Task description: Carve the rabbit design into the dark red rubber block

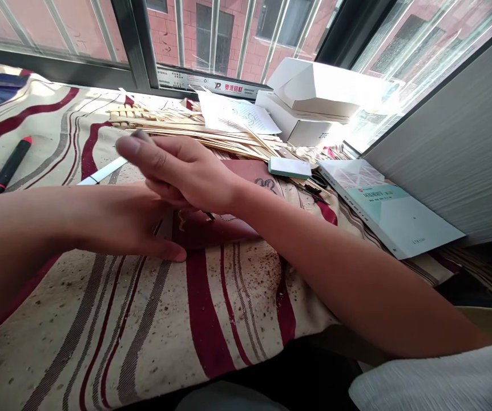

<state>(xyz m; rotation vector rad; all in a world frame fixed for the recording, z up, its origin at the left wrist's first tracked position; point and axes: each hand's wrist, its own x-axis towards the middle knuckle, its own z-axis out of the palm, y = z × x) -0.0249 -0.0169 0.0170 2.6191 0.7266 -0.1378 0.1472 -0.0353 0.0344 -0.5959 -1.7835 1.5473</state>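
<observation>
From my remote feed, I watch a person at a window with both bare hands over the work. The left hand (130, 228) lies open and flat, its fingertips (175, 251) resting on a dark red rectangular folder (224, 234). Above it, the right hand (177, 174) is curled, thumb and fingers closing on a small grey piece (143, 136), too blurred for me to identify. Just beyond the hands lies a long heap of thin, pale wooden strips (194, 134), the nearest loose material. A slim white stick (103, 171) runs out from beneath the right hand. All of it sits on a beige cloth with red and grey stripes (212, 308), scattered with brown flecks. To the left, I see a black marker with a red cap (9, 165). Farther along are sketched white paper sheets (237, 111), a pale green-and-white block (289, 167), a pale green paperback book (387, 208) and stacked white cardboard boxes (310, 94), all against the dark metal window frame (134, 45).
</observation>
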